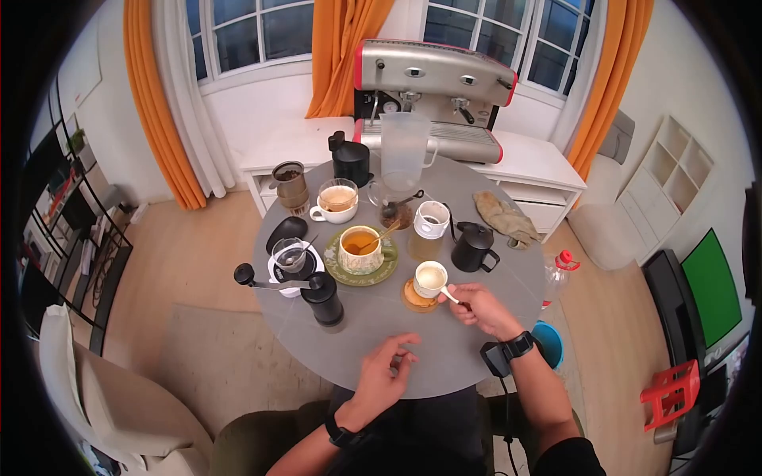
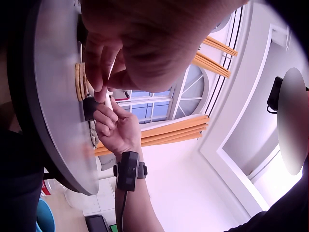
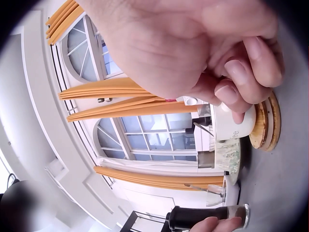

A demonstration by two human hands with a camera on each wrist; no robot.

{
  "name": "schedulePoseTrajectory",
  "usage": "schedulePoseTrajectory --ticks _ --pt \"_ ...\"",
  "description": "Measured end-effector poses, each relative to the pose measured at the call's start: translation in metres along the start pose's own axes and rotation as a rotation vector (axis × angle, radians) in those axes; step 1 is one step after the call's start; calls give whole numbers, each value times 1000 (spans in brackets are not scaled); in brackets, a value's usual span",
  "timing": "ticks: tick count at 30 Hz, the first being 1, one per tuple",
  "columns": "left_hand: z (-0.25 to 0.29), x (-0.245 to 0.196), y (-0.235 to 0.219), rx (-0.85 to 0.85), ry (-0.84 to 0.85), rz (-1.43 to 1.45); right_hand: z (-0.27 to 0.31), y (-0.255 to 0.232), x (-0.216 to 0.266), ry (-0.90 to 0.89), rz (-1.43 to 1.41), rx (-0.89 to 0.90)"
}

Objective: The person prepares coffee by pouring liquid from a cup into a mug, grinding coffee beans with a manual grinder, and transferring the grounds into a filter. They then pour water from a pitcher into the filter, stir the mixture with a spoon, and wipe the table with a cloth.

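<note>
My right hand (image 1: 482, 311) pinches the handle of a small white cup (image 1: 429, 279) with pale contents. Directly by the cup's base are round wooden coasters (image 1: 418, 301), stacked in the right wrist view (image 3: 274, 121); whether the cup's full weight rests on them I cannot tell. Lettering shows on the cup's side (image 3: 236, 129), beneath the curled fingers of the right hand (image 3: 188, 53). My left hand (image 1: 386, 371) hovers over the table's front part, fingers loosely bent and holding nothing. In the left wrist view it (image 2: 149, 43) partly covers the cup.
The round grey table (image 1: 373, 337) also bears a black hand grinder (image 1: 324, 300), a patterned cup (image 1: 359, 252) on a green saucer, a black pitcher (image 1: 474, 247), a glove (image 1: 506, 220) and a clear jug (image 1: 403, 151). Behind stands an espresso machine (image 1: 432, 75).
</note>
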State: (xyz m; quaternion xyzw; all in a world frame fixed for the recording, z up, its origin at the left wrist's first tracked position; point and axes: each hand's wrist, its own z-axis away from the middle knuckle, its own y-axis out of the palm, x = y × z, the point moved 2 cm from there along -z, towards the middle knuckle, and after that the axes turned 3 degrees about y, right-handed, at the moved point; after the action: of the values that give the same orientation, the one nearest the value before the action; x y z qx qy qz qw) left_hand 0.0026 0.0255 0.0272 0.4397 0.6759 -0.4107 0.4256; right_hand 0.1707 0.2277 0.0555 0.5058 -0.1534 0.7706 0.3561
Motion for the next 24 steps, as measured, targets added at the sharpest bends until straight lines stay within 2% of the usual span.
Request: schedulePoseTrajectory --ticks 10,13,16,19,20,23,24 --pt "-12 -17 8 54 11 -22 -8 -1 -4 41 -74 107" --pt "-15 -20 15 74 26 -19 3 -3 9 84 178 7" --pt "-15 -18 26 121 68 -19 21 -20 30 -405 666 -582" --pt "-15 -22 41 200 68 -12 24 -44 40 -845 900 -1057" --pt "-18 -23 47 231 65 -13 22 -50 38 -769 945 -1074" --pt "-27 -19 72 305 89 -6 -2 -72 27 -498 775 -910" --pt "-31 -15 81 323 101 -2 -6 -78 25 -493 740 -884"
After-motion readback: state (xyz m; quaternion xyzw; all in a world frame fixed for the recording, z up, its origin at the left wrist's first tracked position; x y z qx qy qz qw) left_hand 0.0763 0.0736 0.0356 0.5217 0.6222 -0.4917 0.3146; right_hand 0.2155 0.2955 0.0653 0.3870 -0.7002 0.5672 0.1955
